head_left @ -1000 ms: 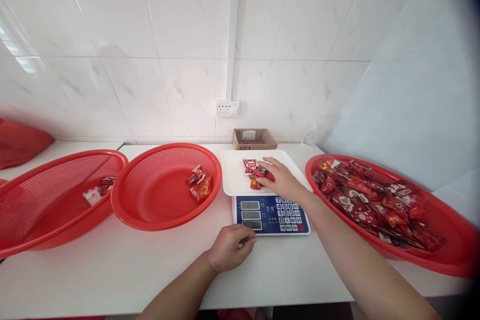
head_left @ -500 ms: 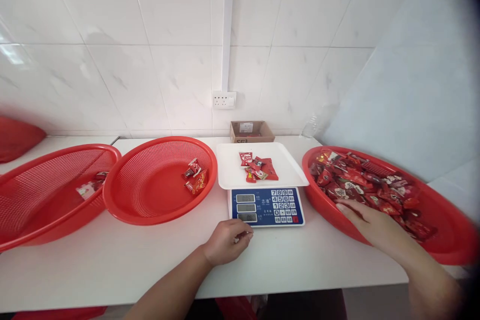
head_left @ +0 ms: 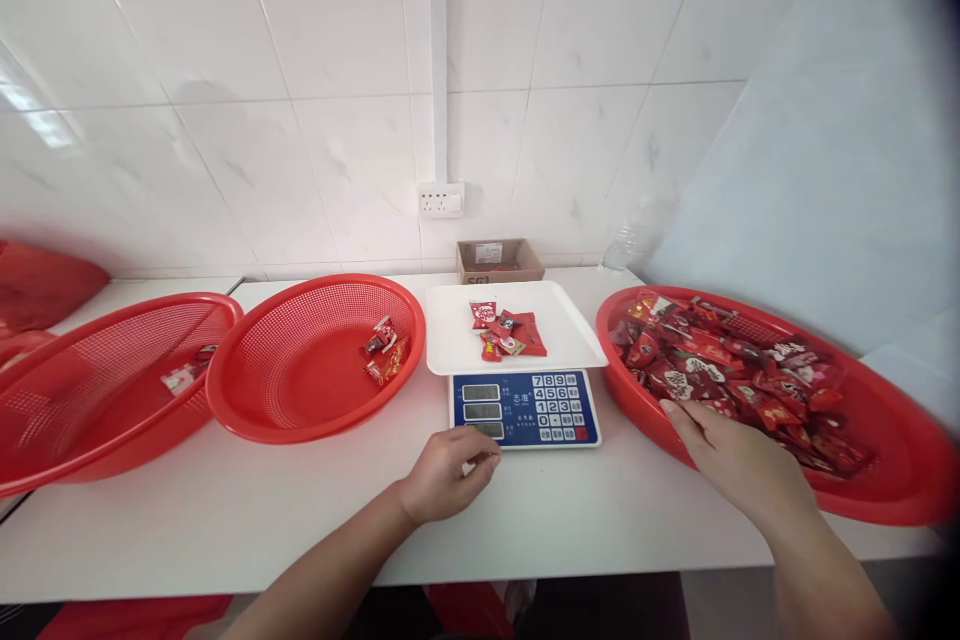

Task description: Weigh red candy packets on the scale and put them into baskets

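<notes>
My left hand (head_left: 452,473) is at the front edge of the digital scale (head_left: 525,410), its fingers curled in and thumb tip against them, with nothing visible in it. Several red-wrapped candies (head_left: 510,332) lie in a small pile on the scale's white tray (head_left: 450,320). At the near rim of the right red basket (head_left: 900,465) is my right hand (head_left: 731,450), thumb and fingers stretched out; some fingertips are hidden. Beside it, that basket holds a heap of wrapped snacks (head_left: 705,370), mostly red.
A middle red basket (head_left: 300,425) holds a few wrapped candies (head_left: 386,350). Another red basket (head_left: 112,455) stands further left. Behind the scale sits a cardboard box (head_left: 500,262), near a clear plastic bottle (head_left: 621,248). The white table (head_left: 337,520) ends close to me.
The camera view has shifted slightly. Both hands stay in nearly the same places by the scale and the right basket, and the candies on the tray have not moved.
</notes>
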Tool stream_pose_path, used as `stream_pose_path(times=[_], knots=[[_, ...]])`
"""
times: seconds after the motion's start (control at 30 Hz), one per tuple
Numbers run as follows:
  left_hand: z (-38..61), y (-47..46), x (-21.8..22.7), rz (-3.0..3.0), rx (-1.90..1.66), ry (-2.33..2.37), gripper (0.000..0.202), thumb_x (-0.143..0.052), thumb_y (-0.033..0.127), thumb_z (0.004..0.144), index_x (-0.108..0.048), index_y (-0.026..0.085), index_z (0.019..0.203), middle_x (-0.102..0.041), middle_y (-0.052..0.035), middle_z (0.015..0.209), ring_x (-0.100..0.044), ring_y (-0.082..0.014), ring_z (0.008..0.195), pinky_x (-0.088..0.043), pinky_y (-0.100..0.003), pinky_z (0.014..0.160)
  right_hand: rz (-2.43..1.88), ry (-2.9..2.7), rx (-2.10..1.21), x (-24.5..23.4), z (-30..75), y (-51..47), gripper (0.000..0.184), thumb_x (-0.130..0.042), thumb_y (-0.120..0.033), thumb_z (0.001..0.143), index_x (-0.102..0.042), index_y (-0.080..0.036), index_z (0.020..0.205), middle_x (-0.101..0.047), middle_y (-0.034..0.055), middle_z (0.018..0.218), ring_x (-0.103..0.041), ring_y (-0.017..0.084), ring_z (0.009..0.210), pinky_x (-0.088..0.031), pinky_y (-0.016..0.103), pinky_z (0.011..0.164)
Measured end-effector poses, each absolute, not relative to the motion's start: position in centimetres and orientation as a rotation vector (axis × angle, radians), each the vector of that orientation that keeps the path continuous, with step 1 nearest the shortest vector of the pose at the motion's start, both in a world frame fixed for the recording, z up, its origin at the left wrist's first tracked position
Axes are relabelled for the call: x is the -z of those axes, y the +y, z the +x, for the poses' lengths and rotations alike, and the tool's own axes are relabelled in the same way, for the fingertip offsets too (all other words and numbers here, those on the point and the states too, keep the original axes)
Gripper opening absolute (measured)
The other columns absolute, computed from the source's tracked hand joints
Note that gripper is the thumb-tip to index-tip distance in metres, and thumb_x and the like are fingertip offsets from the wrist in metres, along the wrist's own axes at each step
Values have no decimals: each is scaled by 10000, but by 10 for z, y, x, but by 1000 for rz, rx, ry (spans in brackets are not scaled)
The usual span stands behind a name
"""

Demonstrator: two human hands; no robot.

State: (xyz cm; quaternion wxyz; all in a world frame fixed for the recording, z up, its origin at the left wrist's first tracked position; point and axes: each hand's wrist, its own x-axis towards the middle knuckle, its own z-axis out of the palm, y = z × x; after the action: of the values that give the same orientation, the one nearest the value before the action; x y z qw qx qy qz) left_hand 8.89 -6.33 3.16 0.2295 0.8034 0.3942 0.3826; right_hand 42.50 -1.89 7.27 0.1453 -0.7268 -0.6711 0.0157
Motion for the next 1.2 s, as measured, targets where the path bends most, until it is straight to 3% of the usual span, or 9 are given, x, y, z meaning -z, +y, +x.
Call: stream_pose_path(times=[0.13, 0.23, 0.37, 0.43, 0.5, 0.6, 0.73, 0.9, 1.2], knots=[[99, -41, -70, 2206, -1188, 1233, 153, -495, 227, 880, -619, 190, 961, -661, -55, 867, -614, -161, 808, -502, -271, 727, -2214, -1941, -127, -79, 420, -22, 526, -232, -566, 868, -669, -279, 928, -702, 87, 821, -632, 264, 629, -457, 353, 505], [109, -10, -95, 2237, -1162, 1361, 221, -515, 244, 874, -580, 216, 1083, -628, -65, 1064, -565, -208, 1035, -479, -343, 870, -2216, -1957, -110, -82, 418, -24, 532, -219, -564, 873, -660, -273, 930, -705, 87, 846, -636, 255, 643, -448, 338, 506], [122, 36, -107, 2344, -839, 1517, 531, -577, 386, 843, -436, 169, 1307, -403, -157, 1398, -290, -314, 1340, -292, -473, 1069, -2224, -1979, -112, -83, 417, -25, 534, -200, -550, 883, -645, -269, 974, -708, 76, 902, -651, 257, 720, -448, 331, 537], [126, 54, -105, 2343, -574, 1603, 751, -597, 551, 784, -336, 194, 1391, -229, -168, 1502, -95, -384, 1397, -187, -555, 1089, -2222, -1976, -119, -83, 418, -26, 523, -201, -536, 889, -642, -271, 979, -708, 62, 923, -653, 249, 754, -448, 320, 551], [128, 67, -103, 2336, -350, 1650, 881, -583, 686, 710, -285, 258, 1420, -156, -146, 1531, -19, -431, 1391, -155, -617, 1065, -2220, -1971, -108, -82, 418, -27, 509, -208, -518, 893, -645, -270, 977, -707, 55, 944, -651, 238, 755, -443, 311, 554], [129, 78, -101, 2416, -221, 1658, 822, -573, 699, 704, -353, 281, 1376, -305, -139, 1458, -202, -413, 1349, -279, -580, 1022, -2191, -1980, -94, -82, 419, -28, 498, -224, -507, 895, -651, -267, 983, -705, 57, 955, -650, 227, 743, -432, 297, 547], [129, 84, -101, 2512, -260, 1632, 532, -587, 536, 799, -502, 235, 1229, -508, -121, 1238, -440, -310, 1174, -420, -432, 930, -2156, -1992, -81, -80, 421, -28, 477, -244, -498, 895, -648, -264, 992, -703, 57, 963, -653, 222, 761, -433, 289, 552], [127, 90, -101, 2532, -379, 1632, 309, -618, 393, 827, -578, 227, 1084, -565, -87, 1087, -508, -269, 1078, -450, -365, 870, -2186, -1997, -108, -80, 420, -28, 496, -212, -504, 894, -639, -281, 1013, -701, 49, 978, -656, 225, 777, -447, 299, 576], [106, 103, -117, 2354, -823, 1765, 187, -536, 292, 878, -576, 204, 1037, -614, -42, 1002, -605, -157, 883, -478, -249, 781, -2106, -2002, -57, -76, 423, -27, 500, -229, -510, 889, -657, -275, 994, -713, 48, 920, -662, 220, 729, -447, 292, 535]])
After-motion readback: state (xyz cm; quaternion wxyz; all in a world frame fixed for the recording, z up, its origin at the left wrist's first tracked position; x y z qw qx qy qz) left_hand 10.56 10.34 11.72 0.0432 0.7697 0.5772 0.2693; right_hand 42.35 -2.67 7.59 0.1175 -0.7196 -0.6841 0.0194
